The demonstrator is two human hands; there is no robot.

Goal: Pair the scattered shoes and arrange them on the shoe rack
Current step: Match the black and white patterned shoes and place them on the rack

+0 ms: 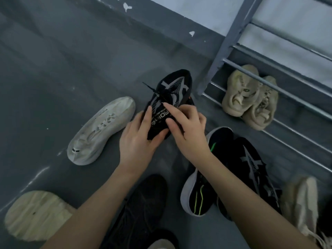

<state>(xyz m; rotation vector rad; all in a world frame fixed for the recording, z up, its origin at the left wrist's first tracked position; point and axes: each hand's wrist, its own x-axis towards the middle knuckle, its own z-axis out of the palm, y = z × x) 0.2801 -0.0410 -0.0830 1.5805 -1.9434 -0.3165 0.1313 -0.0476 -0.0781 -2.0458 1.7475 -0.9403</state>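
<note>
Both my hands hold a black knit sneaker with grey stripes [173,88] above the floor, its toe pointing away from me. My left hand [139,139] grips its heel from the left, and my right hand [186,126] pinches the tongue from the right. A matching black sneaker with grey stripes [255,169] lies on the floor under my right forearm. A beige pair [249,97] sits on the low bars of the grey metal shoe rack [233,33] at the right.
On the floor lie a white sneaker [102,130], a black shoe with a green line and white sole [203,180], a dark suede shoe [142,207], a pale sole-up shoe [36,214] and a cream shoe [303,203]. A grey wall runs behind.
</note>
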